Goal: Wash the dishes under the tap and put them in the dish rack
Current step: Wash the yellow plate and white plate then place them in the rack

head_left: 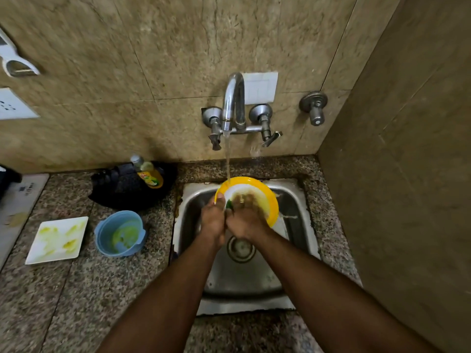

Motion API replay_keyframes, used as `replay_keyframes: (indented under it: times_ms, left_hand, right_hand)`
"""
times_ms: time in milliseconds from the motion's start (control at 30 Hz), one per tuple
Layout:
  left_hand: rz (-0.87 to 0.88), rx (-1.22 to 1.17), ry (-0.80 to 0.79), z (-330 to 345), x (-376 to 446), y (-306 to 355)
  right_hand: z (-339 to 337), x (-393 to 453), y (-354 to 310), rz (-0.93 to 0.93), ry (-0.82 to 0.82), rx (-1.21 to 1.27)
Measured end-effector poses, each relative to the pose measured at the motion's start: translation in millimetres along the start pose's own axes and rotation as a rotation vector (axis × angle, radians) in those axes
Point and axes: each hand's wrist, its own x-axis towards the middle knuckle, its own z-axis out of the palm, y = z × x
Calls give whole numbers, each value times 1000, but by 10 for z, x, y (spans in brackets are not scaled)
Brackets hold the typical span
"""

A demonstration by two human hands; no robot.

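Now the yellow plate (271, 200) sits tilted over the sink (293, 240), just past both hands, under water from the tap (233, 103). The left hand (212, 220) pinches its rim. The right hand (246, 222) presses something green on it; its fingers are blurry. No dish rack shows.

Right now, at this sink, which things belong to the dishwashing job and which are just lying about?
Part of the job:
yellow-rimmed plate, gripped by the left hand under the running tap
green scrubber under the right hand
dirty white square plate
dirty blue bowl
dish soap bottle
sink

Just lying about:
black pan
wall socket
spare wall valve
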Motion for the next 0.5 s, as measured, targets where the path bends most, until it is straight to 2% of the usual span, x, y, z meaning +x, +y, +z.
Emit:
replay_keyframes:
  times_ms: [100,167,233,333,433,500]
  left_hand:
    - [7,-9,27,-67,111,91]
    - [16,-31,38,-141,193,154]
    - [44,-10,14,-200,258,138]
    - [72,-2,30,-192,244,60]
    - [91,45,39,-75,154,42]
    - [98,63,40,-13,79,70]
  right_hand:
    - [-39,-85,-17,-289,-5,42]
    - [-107,-234,13,-380,-71,59]
    - [-115,-329,134,-382,-80,25]
    - [-107,-387,261,-286,5,-133]
    - [-107,-260,179,-211,18,-114]
    - [-106,-67,156,-236,78,-88]
